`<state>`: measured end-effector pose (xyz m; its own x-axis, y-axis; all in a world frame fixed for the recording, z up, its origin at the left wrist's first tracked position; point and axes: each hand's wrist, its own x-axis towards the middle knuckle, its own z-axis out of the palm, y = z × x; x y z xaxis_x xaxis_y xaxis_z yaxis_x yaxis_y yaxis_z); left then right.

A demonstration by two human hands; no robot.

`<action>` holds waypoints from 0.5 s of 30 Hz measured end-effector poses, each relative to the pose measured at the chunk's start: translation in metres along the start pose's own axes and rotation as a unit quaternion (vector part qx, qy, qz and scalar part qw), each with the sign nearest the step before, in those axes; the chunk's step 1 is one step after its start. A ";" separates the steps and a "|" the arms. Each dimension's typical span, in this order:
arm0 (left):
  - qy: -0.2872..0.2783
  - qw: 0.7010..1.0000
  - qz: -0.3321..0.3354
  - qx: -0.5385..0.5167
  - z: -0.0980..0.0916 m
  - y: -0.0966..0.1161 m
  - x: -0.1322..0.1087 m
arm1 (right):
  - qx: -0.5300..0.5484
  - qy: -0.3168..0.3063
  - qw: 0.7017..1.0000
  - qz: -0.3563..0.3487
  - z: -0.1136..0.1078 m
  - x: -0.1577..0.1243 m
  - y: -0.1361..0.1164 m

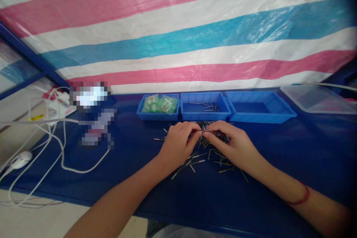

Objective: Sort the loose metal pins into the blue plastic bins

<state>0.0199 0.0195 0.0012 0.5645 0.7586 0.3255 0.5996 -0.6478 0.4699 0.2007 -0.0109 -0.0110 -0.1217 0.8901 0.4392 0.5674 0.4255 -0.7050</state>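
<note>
Blue table [125, 148] under three bins [205, 115], metal pins [205, 142], cables [83, 172]

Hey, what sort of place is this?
Probably a small makeshift workshop: blue bins line the back of a table, loose metal pins lie scattered in front of them, and a striped plastic sheet hangs behind.

Along the back of the bench [125, 148], left bin [157, 118], middle bin [205, 116] and right bin [259, 118] stand in a row, packets [167, 105] in the first, pins [208, 111] in the second; before them, loose pins [198, 162] lie beneath and around left hand [178, 139] and right hand [234, 139], cables [80, 172] far left
</note>
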 end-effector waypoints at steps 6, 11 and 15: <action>0.013 0.999 0.010 -0.037 0.002 0.003 -0.001 | 0.051 0.020 0.997 0.049 -0.001 -0.002 -0.005; 0.023 0.999 0.014 -0.031 0.003 0.004 -0.002 | 0.081 0.025 0.993 0.077 0.000 -0.004 -0.003; 0.005 0.999 0.020 -0.025 0.004 0.003 -0.002 | 0.080 0.032 0.995 0.048 0.001 -0.004 -0.004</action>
<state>0.0232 0.0160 -0.0010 0.5816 0.7328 0.3532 0.5470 -0.6737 0.4970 0.1985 -0.0158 -0.0100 -0.0183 0.9179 0.3963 0.4358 0.3641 -0.8231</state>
